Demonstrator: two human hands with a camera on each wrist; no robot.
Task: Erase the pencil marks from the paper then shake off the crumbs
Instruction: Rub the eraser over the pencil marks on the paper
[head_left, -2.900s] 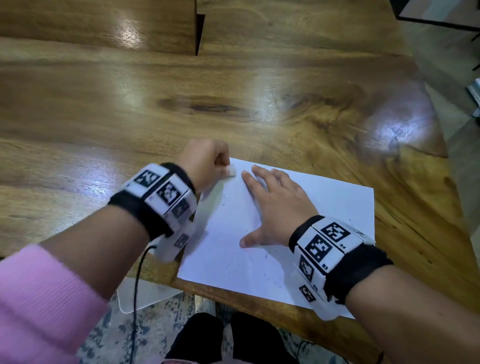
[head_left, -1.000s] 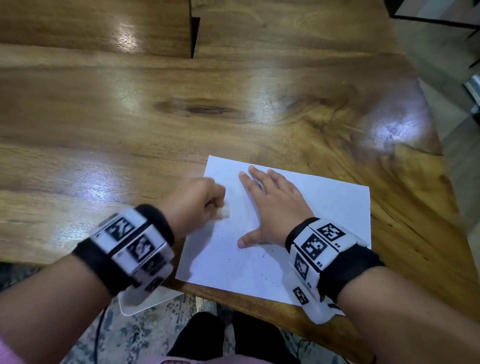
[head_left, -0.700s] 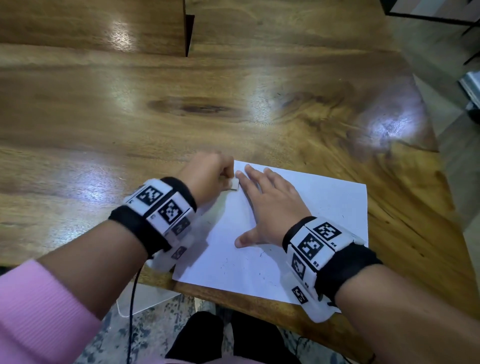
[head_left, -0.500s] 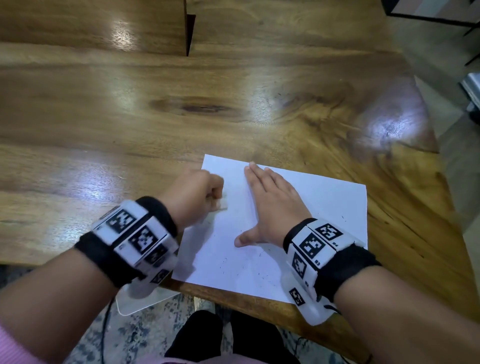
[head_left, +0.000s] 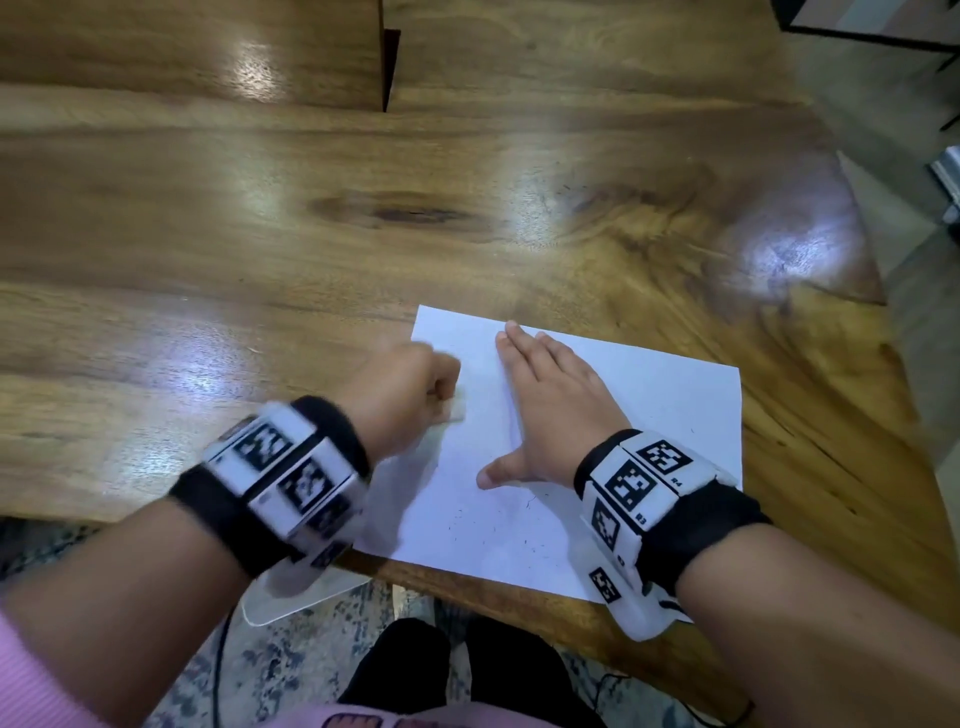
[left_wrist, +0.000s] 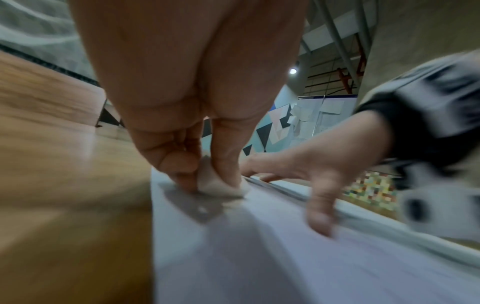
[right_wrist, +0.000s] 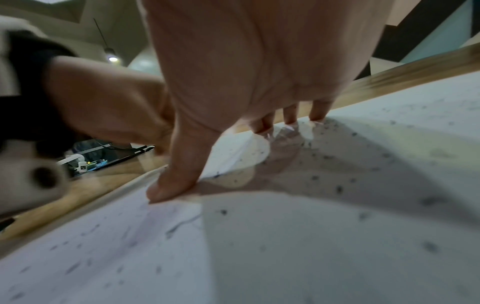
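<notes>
Left hand (head_left: 402, 395) pinches the eraser (head_left: 457, 410) on the paper (head_left: 649, 395), flat right hand (head_left: 550, 410) pinning it at three o'clock

A white paper (head_left: 613, 405) lies on the wooden tabletop (head_left: 260, 234) at its near edge, its near side strewn with dark crumbs (head_left: 488, 525). The right hand (head_left: 550, 410) lies flat on the middle of the sheet, fingers (head_left: 519, 348) straight and pointing far, thumb spread to the left. The left hand (head_left: 405, 400), blurred, is curled at the paper's left edge and pinches a pale eraser (head_left: 456, 413) against the sheet. Both wrists wear black bands with white marker blocks (head_left: 644, 483). A pink sleeve (head_left: 31, 680) shows at the near left.
</notes>
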